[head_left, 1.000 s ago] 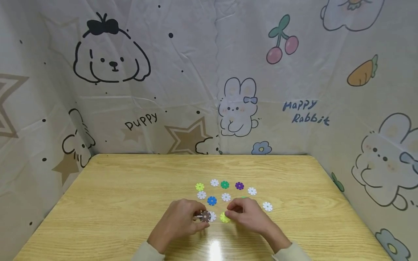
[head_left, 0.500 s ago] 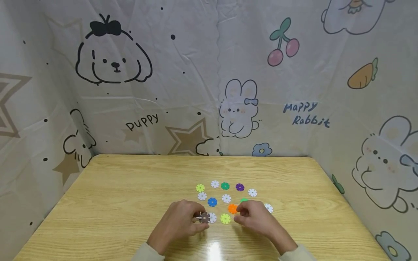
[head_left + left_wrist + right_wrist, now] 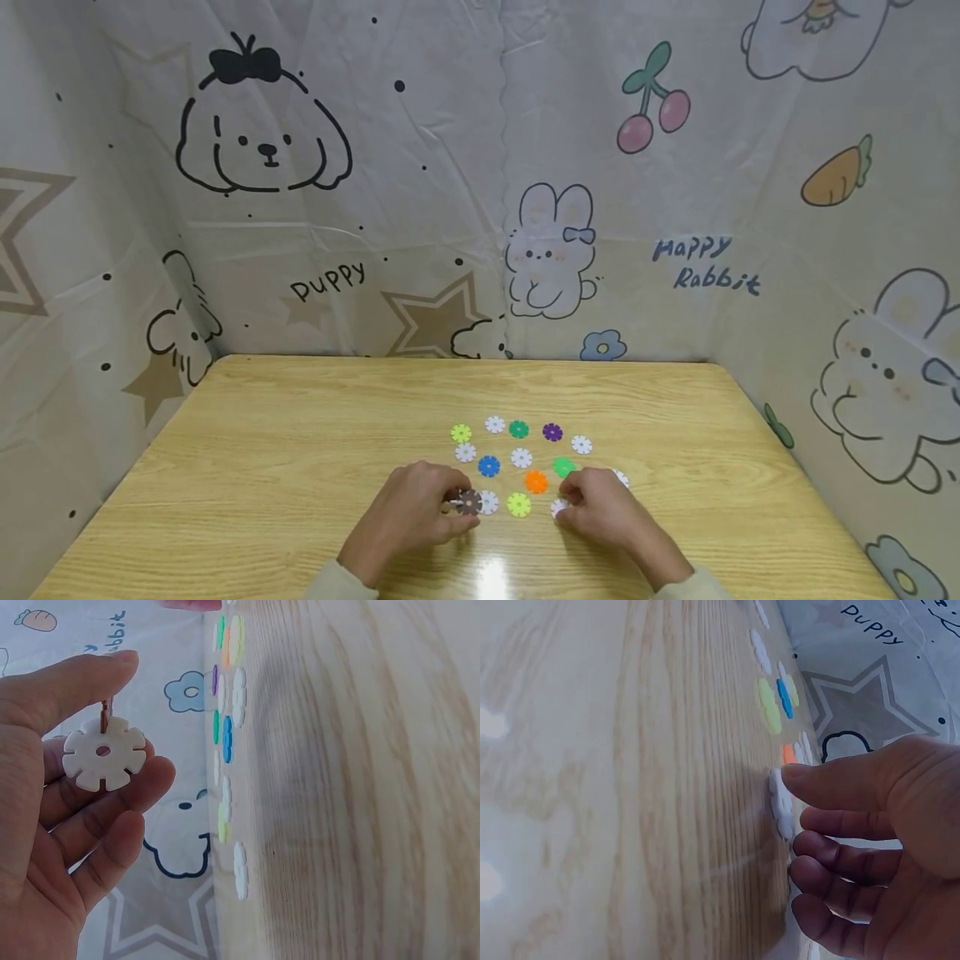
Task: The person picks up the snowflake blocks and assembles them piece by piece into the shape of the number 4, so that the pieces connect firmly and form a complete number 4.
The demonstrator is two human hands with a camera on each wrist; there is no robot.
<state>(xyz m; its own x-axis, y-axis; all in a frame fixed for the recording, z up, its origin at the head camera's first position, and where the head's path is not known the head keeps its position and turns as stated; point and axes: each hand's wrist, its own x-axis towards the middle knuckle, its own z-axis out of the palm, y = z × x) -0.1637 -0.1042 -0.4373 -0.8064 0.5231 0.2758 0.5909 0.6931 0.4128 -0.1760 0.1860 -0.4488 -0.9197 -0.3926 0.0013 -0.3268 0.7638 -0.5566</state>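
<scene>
- At lower right of centre, head view: loose white disc [image 3: 557,507] flat on the bench [image 3: 300,450], just left of the right hand [image 3: 603,512], partly hidden by thumb.
- Right fingers apart, relaxed; thumb tip across the disc's edge, touch or mere overlap impossible to tell.
- Round outline, hence no long axis; edge-on in the right wrist view, thin profile near upright in frame, immediately left of the fingers.
- Left hand [image 3: 416,504] at lower left of centre, farther off, beyond a yellow-green disc [image 3: 519,505]; fingers clamped on a brown disc [image 3: 469,502], with a second white disc [image 3: 103,766] joined crosswise.
</scene>
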